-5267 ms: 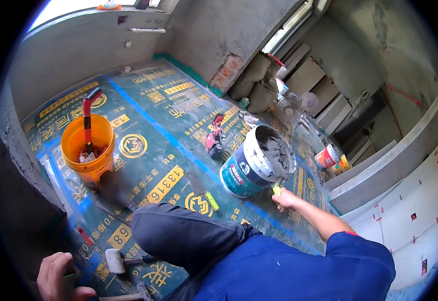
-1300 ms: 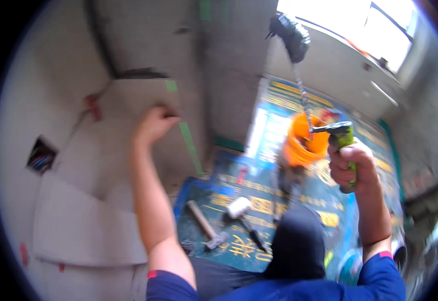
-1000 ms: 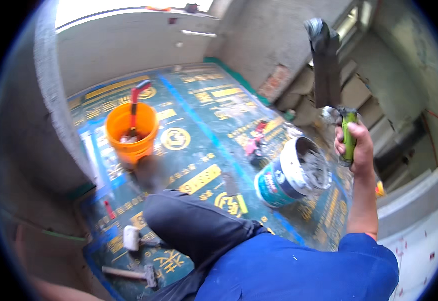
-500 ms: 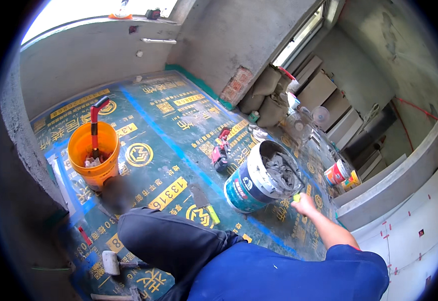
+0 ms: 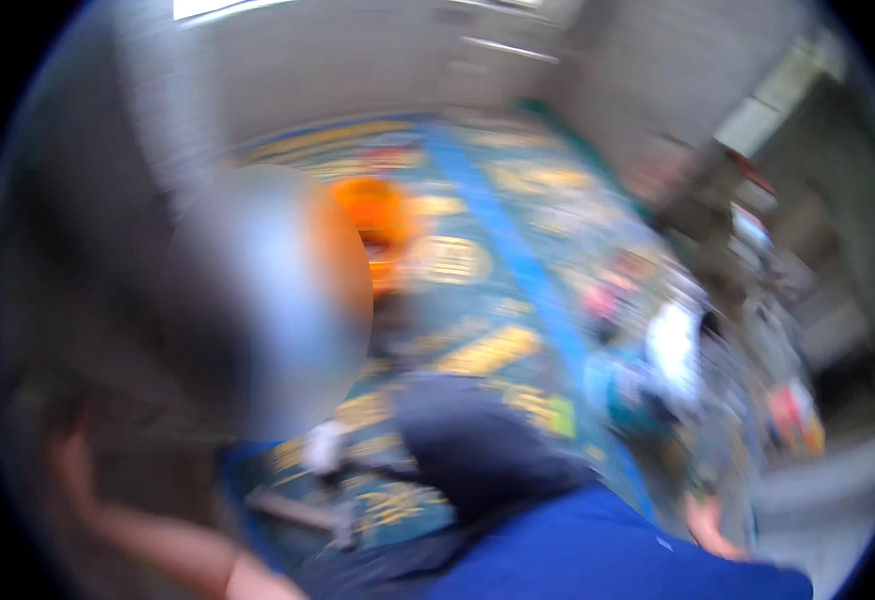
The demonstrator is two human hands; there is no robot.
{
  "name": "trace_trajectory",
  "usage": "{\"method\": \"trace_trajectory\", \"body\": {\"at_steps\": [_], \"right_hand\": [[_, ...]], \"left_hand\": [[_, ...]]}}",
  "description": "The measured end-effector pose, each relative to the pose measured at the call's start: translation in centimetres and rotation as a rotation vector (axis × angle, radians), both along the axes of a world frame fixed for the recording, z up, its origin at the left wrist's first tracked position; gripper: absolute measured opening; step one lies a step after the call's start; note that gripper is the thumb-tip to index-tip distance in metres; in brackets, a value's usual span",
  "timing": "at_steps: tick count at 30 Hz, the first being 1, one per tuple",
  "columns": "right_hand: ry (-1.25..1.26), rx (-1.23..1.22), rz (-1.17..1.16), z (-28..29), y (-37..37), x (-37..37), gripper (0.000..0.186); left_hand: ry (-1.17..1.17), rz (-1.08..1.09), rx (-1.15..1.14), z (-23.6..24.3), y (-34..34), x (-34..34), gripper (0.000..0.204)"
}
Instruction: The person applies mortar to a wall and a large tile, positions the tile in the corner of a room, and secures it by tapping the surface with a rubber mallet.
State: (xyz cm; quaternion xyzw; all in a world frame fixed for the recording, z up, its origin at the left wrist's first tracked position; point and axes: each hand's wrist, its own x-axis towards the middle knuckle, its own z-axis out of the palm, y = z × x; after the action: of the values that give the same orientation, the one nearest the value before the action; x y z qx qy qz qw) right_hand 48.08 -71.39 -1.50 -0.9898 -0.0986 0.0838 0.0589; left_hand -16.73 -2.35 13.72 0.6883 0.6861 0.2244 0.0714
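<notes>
Our left hand [image 5: 72, 450] has come into view since half a second ago, white bucket [image 5: 665, 362] probably parked near our right hand [image 5: 703, 518] for easy reach, both grips too blurry to tell.

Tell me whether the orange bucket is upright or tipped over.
Upright, as far as the blur shows: the orange bucket has its open mouth on top, its wall below. A blurred shape hides its left side.

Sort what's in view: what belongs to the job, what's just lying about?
Seemingly in use: teal-and-white bucket; right hand nearby, its hold too blurred to tell.
Seemingly standing or lying about: orange bucket; white-headed mallet; hammer.
</notes>
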Motion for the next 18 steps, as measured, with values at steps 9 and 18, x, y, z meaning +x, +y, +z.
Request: {"method": "trace_trajectory", "body": {"at_steps": [9, 18], "right_hand": [[-0.236, 0.512, 1.221, 16.9, 42.0, -5.2, 0.032], [0.396, 0.480, 1.693, 33.0, 57.2, -26.8, 0.026]], "left_hand": [[-0.341, -0.061, -0.029, 0.0, 1.4, 5.7, 0.031], [-0.447, -0.070, 0.137, -1.2, -1.1, 7.3, 0.016]]}}
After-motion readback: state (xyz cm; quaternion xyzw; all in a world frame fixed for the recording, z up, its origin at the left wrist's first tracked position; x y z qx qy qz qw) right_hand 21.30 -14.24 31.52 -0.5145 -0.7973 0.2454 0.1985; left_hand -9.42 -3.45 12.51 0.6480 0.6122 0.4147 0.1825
